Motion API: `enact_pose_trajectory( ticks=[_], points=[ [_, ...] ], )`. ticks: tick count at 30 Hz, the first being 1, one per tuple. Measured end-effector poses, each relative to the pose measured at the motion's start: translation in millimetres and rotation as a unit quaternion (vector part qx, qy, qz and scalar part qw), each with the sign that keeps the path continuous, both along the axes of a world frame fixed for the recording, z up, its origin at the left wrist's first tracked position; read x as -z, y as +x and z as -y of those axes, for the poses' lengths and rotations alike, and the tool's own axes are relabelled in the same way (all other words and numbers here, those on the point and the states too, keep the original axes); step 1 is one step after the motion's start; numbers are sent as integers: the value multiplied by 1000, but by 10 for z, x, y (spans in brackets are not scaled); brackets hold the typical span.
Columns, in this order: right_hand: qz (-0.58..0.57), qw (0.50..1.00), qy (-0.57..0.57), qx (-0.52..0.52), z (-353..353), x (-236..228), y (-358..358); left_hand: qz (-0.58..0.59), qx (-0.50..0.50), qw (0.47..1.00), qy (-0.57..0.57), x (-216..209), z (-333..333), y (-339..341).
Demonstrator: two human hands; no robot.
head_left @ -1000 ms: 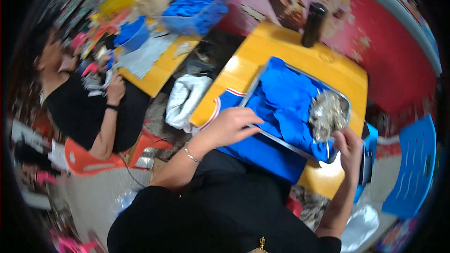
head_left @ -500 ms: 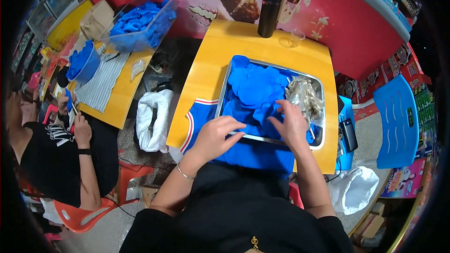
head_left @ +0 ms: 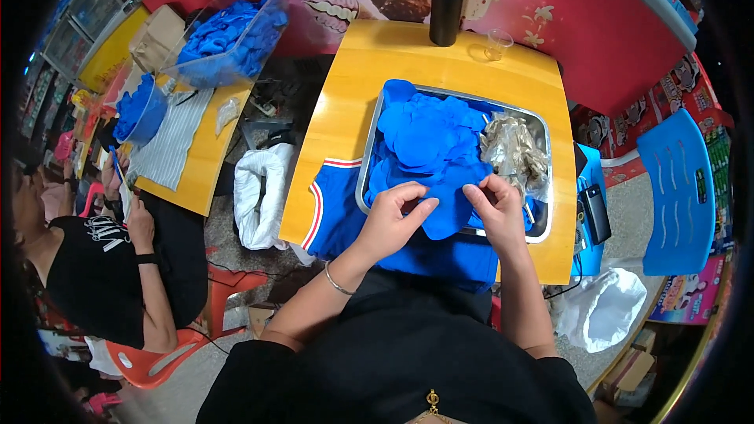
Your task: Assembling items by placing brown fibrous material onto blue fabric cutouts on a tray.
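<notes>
Between my two hands a blue round-edged cloth piece (head_left: 451,206) is stretched over the near rim of a metal tray (head_left: 543,228). My left hand (head_left: 395,218) pinches its left edge between thumb and fingers. On the other side my right hand (head_left: 500,208) pinches the right edge. A heap of similar blue cloth pieces (head_left: 424,137) fills most of the tray. Crumpled clear plastic bags (head_left: 514,149) lie in the tray's right part. Under the tray's near side a blue garment (head_left: 334,196) with red-and-white trim spreads over the table.
A black flask (head_left: 448,4) and a clear cup (head_left: 496,45) stand at the yellow table's (head_left: 314,141) far edge. On the left, a person (head_left: 102,267) works beside a clear bin (head_left: 228,43) of blue cloth. White sacks (head_left: 263,196) sit on the floor; a blue chair (head_left: 679,196) stands right.
Both hands have come together at the tray's near edge. A blue cloth piece has been drawn from the heap toward me and is now gripped on both sides.
</notes>
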State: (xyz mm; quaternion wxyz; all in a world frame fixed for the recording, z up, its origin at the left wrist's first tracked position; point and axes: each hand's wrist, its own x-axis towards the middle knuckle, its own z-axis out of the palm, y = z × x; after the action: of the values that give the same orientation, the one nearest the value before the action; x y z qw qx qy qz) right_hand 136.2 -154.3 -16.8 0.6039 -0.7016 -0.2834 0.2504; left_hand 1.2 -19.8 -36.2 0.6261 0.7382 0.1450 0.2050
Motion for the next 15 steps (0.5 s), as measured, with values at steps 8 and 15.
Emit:
enact_pose_trajectory(
  ticks=[8,15],
  points=[
    [-53,994,35,-83,28,108,-191,36,-5,975,-221,-48,38,-50],
    [4,997,-6,-72,94,196,-248,-21,26,972,-233,-6,-31,-173]
  ],
)
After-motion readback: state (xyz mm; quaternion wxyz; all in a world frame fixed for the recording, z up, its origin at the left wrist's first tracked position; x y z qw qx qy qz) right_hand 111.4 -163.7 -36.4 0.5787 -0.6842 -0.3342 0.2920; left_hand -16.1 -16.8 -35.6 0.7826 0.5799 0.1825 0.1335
